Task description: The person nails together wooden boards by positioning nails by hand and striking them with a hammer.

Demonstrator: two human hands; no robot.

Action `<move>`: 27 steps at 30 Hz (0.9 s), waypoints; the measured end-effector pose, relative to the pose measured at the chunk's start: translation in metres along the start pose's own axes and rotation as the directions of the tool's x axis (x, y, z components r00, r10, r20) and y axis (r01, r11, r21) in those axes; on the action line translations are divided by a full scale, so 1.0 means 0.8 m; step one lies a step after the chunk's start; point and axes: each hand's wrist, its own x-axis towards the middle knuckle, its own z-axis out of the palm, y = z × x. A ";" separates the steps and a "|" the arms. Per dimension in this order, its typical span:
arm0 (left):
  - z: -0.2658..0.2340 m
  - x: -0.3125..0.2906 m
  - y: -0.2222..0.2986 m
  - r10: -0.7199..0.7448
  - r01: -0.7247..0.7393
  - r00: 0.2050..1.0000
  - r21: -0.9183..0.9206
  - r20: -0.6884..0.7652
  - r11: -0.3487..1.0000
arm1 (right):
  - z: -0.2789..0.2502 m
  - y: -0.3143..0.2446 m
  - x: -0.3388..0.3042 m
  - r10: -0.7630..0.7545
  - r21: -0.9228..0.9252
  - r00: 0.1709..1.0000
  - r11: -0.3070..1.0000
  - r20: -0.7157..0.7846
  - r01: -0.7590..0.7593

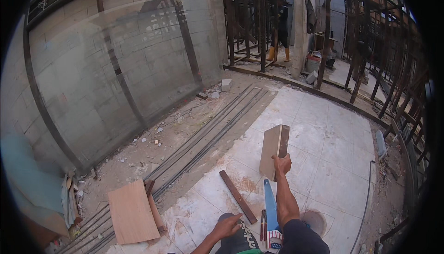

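Observation:
My right hand (282, 163) grips the dark edge of a box-like wooden piece (273, 150), made of a pale panel with a dark brown strip, which stands upright on the pale tiled floor. My left hand (227, 225) rests at my left knee, fingers stretched out, with nothing in it. Just ahead of that knee lies a dark brown wooden strip (237, 196). Between my arms is a hand saw (269, 203) with a blue blade and a star-and-stripe patterned handle. Beside it lies a slim tool with dark red handles (263, 228), its kind unclear.
Plywood pieces (132, 212) lie at lower left, over long metal rods (212, 136) on the dirt strip. A large glass sheet (115, 64) leans on the block wall. Far off, a person in yellow boots (279, 52) stands among dark posts. A bucket (313, 62) is at back right.

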 end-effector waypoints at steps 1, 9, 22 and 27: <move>0.034 -0.053 -0.060 -0.195 0.195 0.981 0.002 0.008 0.981 | 0.010 0.006 0.005 -0.005 0.049 0.999 0.999 -0.039 0.006; 0.142 -0.425 -0.156 -0.714 0.828 0.511 0.052 -0.478 0.558 | 0.107 0.099 0.042 -0.110 0.095 0.985 0.988 -0.134 0.123; 0.083 -0.331 -0.170 -0.968 0.938 0.192 -0.261 -0.162 0.230 | 0.170 0.220 -0.140 0.010 0.256 1.000 0.967 -0.012 -0.006; 0.087 -0.315 -0.175 -0.998 0.938 0.061 -0.342 -0.012 0.061 | 0.184 0.272 -0.155 0.045 0.454 0.997 0.891 -0.067 -0.010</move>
